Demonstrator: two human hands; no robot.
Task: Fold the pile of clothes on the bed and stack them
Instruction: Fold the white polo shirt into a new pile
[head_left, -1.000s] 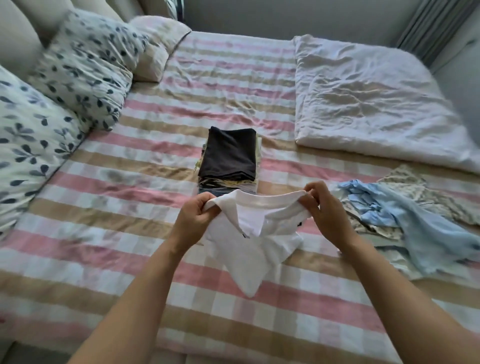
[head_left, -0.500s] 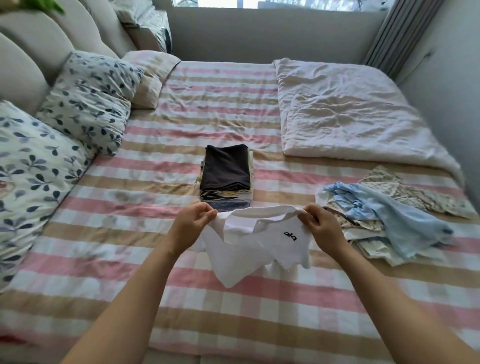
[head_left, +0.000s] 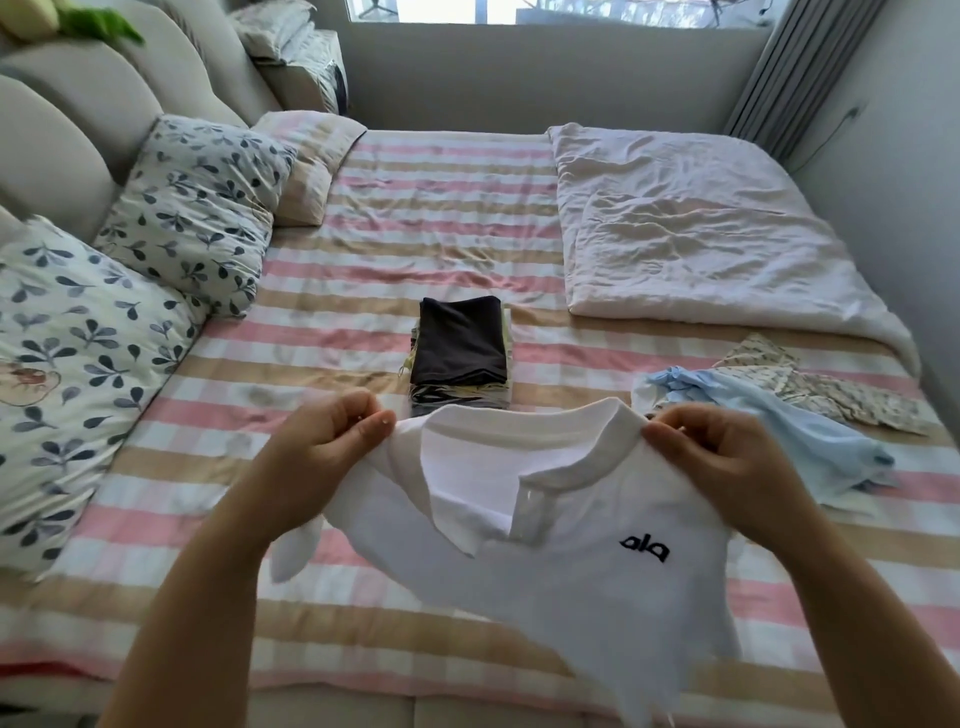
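Grey wall (head_left: 519, 83), bright window (head_left: 571, 10), padded beige headboard (head_left: 62, 119).

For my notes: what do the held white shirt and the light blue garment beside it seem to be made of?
White shirt: likely matte cotton knit, perhaps piqué; opaque, with a thick collar band and soft drape. Light blue garment: seemingly thin, smooth woven cloth, lying in fine crumples; fibre cannot be told.

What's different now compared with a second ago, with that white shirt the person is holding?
The left hand and right hand, each pinching the top edge of the white shirt, have drawn apart. The shirt, bunched before, now hangs spread open with its black logo showing. Nothing was let go. The folded stack and the light blue garment lie as before.
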